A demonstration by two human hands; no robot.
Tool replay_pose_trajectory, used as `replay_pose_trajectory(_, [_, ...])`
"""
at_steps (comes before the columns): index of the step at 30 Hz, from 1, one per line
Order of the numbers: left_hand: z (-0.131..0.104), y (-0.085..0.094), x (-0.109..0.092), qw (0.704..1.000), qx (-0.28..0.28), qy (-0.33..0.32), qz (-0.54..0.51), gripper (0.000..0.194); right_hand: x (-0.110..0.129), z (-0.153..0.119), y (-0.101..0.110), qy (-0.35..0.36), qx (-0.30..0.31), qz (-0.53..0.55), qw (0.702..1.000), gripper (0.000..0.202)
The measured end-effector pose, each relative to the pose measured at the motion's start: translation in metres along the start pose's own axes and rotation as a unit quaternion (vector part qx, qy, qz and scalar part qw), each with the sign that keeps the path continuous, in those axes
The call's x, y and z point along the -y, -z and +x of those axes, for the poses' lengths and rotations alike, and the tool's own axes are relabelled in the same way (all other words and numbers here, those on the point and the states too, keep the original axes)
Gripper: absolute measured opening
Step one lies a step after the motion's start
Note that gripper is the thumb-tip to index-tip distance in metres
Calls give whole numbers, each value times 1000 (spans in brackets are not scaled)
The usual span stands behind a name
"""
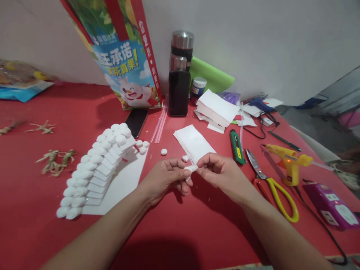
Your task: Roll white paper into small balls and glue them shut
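The paper (191, 168) is at the middle of the red table (168, 228), held up between both hands. The left hand (170, 175) pinches its left end, thumb on top and fingers curled beneath; the right hand (221, 170) grips the other end between thumb and forefinger. It is small, white and seemingly folded. Just beyond lie a white wad (185, 158) and a stack (195, 142). Left stands a stepped model (101, 174); right lie a cutter (237, 147), scissors (261, 175) and glue gun (291, 163).
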State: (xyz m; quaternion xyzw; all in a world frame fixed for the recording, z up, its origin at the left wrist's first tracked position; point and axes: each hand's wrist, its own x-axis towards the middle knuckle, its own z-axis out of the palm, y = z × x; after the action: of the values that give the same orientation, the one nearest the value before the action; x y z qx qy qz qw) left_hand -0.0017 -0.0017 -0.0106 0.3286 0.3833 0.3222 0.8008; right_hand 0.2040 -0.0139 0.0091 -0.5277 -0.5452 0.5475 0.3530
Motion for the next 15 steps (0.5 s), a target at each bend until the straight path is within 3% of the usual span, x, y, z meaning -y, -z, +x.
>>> replay_pose_trajectory(11, [-1, -5, -2, 1000, -6, 11, -14, 41, 4, -1, -1, 45, -22, -37, 998, 6])
replay_pose_trajectory(15, [-1, -5, -2, 1000, -8, -6, -23, 41, 5, -3, -3, 110, -31, -58, 992, 3])
